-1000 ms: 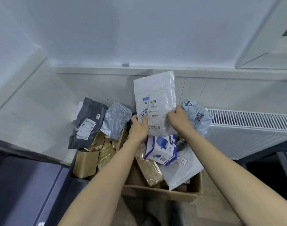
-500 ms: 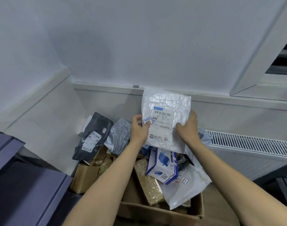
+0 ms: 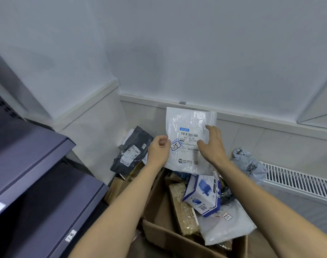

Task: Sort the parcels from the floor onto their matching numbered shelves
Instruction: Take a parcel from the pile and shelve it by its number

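Left hand (image 3: 158, 150) pinches with curled fingers; right hand (image 3: 212, 144) spread, loose.

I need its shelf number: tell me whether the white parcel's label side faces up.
Yes. The white parcel, gripped by the left hand, shows its barcode label and a tag reading 05 to the camera.

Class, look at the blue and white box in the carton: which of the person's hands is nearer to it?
Right. The right hand is almost directly above the blue and white box; the left hand is farther, up and leftward.
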Demonstrator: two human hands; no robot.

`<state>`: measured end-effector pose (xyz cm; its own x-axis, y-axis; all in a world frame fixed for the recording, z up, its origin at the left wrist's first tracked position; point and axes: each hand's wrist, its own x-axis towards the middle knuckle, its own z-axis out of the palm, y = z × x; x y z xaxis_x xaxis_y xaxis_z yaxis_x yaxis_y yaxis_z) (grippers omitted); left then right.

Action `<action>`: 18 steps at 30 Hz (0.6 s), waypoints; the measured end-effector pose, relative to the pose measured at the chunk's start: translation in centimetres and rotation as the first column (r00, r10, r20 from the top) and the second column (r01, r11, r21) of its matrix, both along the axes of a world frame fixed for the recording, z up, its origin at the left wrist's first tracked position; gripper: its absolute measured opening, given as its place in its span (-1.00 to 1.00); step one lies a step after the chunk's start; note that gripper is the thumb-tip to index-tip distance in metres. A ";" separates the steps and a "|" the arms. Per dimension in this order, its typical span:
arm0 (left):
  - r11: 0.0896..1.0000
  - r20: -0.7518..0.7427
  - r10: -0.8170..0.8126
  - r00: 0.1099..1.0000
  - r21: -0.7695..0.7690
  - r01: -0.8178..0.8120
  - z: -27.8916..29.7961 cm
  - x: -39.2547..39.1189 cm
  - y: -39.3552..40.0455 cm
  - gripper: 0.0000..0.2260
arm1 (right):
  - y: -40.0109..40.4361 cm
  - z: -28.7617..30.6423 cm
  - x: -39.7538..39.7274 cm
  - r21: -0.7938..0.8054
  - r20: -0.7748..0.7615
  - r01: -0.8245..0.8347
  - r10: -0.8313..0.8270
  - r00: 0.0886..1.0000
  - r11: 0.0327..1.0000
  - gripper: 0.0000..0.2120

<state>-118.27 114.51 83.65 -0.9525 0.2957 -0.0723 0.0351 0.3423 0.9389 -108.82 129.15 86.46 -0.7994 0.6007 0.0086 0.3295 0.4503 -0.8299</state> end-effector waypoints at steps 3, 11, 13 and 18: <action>0.996 0.007 0.092 0.996 0.007 -0.092 1.0 1.5 -2.5 -0.77 | -1.8 0.8 0.4 0.001 -0.040 -0.139 0.139 0.989 0.990 -0.35; 0.904 -0.124 0.418 0.900 -0.047 -0.426 4.0 8.7 -13.1 -0.53 | -10.4 3.3 1.2 -0.077 -0.066 -0.397 0.393 0.917 0.914 -0.35; 0.839 -0.169 0.524 0.835 -0.068 -0.540 5.0 11.1 -16.7 -0.49 | -13.9 3.8 1.8 -0.059 -0.081 -0.494 0.489 0.868 0.867 -0.39; 0.664 -0.224 0.710 0.668 -0.106 -0.741 6.7 17.7 -25.6 -0.52 | -23.5 5.3 4.4 -0.049 -0.109 -0.699 0.691 0.714 0.714 -0.44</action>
